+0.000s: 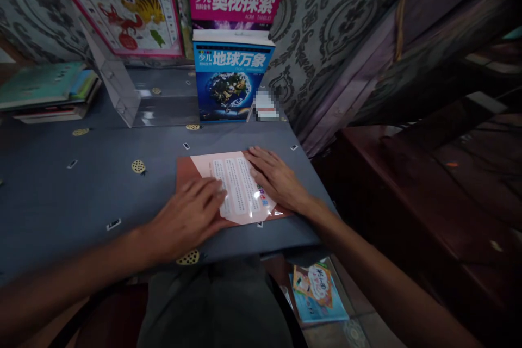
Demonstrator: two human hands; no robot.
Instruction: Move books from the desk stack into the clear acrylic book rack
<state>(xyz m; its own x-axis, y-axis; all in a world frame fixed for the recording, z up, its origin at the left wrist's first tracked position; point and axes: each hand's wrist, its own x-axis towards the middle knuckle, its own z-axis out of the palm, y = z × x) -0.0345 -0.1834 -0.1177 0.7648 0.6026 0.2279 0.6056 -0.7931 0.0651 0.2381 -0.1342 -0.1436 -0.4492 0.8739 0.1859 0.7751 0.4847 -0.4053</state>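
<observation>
My left hand [185,219] and right hand [277,178] lay flat and open, holding nothing, fingers [259,160] resting on a printed sheet [238,187] atop a brown folder [185,171], near the edge of the gray table [81,196]. Upright books [230,73] stood beyond, against patterned wallpaper [322,38].

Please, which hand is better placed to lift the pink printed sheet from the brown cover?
Probably the right hand: its fingers lie at the upper edge of the pink printed sheet. The left hand reaches further onto the printed text.
</observation>
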